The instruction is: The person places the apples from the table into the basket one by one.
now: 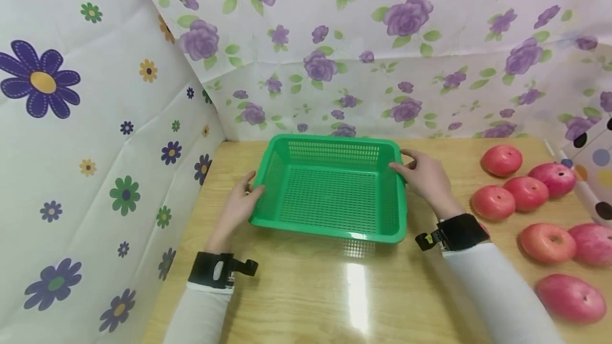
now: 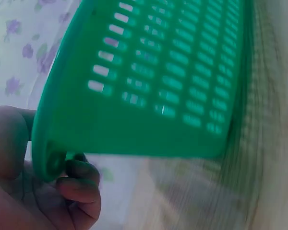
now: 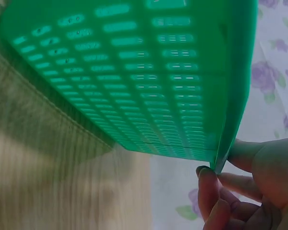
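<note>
A green plastic basket (image 1: 330, 235) with slotted walls and a grid floor is in the middle of the head view, with nothing inside. My left hand (image 1: 236, 203) grips its rim on the left side, thumb over the edge and fingers curled beneath, as the left wrist view shows at the basket wall (image 2: 134, 129). On the opposite side my right hand (image 1: 427, 177) pinches the rim near the far right corner. In the right wrist view its thumb and fingers meet at the lip of the basket (image 3: 206, 110). Whether the basket's base touches the table cannot be told.
Several red and pink fruits, among them a red one (image 1: 501, 161) and a long pink one (image 1: 571, 299), lie on the wooden table (image 1: 306, 301) to the right. A purple-flowered sheet (image 1: 296, 89) stands behind, and a daisy-patterned sheet (image 1: 95, 137) borders the left.
</note>
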A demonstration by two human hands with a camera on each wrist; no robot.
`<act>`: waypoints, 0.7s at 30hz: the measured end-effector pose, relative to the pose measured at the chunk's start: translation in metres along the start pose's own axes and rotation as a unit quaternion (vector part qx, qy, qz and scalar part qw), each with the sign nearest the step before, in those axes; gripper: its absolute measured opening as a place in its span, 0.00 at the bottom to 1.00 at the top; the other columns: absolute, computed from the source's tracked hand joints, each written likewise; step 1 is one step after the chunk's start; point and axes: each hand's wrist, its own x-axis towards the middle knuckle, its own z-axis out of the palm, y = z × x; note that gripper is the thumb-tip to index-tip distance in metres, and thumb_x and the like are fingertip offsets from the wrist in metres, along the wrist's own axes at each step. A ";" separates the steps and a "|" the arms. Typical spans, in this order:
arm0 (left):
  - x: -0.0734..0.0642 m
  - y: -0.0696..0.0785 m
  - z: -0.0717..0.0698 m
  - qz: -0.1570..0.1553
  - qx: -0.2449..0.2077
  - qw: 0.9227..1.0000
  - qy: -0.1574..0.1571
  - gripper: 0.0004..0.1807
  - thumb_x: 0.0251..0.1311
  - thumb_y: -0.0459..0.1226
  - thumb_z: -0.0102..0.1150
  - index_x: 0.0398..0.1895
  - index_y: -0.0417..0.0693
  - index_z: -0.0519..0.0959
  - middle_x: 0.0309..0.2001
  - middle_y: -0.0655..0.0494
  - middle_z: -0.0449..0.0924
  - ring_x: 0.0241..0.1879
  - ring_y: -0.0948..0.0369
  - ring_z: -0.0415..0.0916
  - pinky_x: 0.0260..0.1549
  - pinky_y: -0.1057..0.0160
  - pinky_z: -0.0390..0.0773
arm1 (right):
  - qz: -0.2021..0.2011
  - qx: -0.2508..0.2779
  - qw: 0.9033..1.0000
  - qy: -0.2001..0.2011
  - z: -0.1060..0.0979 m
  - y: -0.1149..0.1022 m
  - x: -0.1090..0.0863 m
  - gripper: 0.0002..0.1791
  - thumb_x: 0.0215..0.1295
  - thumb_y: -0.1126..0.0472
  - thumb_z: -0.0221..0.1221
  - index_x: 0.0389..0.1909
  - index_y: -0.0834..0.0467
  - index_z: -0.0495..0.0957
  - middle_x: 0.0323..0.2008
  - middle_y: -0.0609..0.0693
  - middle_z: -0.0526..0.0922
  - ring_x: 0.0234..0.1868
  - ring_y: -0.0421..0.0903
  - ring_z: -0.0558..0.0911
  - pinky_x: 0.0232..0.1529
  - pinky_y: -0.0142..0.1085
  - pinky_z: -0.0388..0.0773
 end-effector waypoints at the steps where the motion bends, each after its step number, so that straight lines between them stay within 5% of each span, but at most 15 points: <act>1: 0.001 0.003 0.005 -0.003 -0.014 1.000 0.001 0.35 0.72 0.46 0.49 0.77 0.46 0.54 0.46 0.42 0.75 0.42 0.50 0.74 0.35 0.56 0.79 | -0.001 -0.005 1.000 0.000 -0.002 0.002 0.001 0.37 0.68 0.38 0.56 0.72 0.53 0.65 0.42 0.58 0.84 0.34 0.50 0.82 0.29 0.44 0.78; 11: 0.006 0.009 0.039 -0.039 -0.128 0.990 0.033 0.30 0.73 0.43 0.49 0.74 0.41 0.61 0.58 0.38 0.74 0.50 0.48 0.77 0.46 0.44 0.82 | 0.012 -0.020 1.000 -0.003 -0.011 0.014 0.006 0.38 0.68 0.34 0.53 0.72 0.52 0.66 0.46 0.60 0.83 0.42 0.55 0.81 0.35 0.50 0.78; 21: 0.007 0.015 0.049 -0.019 -0.047 0.997 0.050 0.31 0.72 0.41 0.47 0.76 0.45 0.59 0.65 0.40 0.69 0.56 0.48 0.72 0.49 0.45 0.80 | 0.017 -0.004 1.000 -0.014 -0.037 0.028 -0.014 0.42 0.69 0.27 0.42 0.72 0.52 0.65 0.45 0.58 0.84 0.38 0.50 0.83 0.33 0.45 0.79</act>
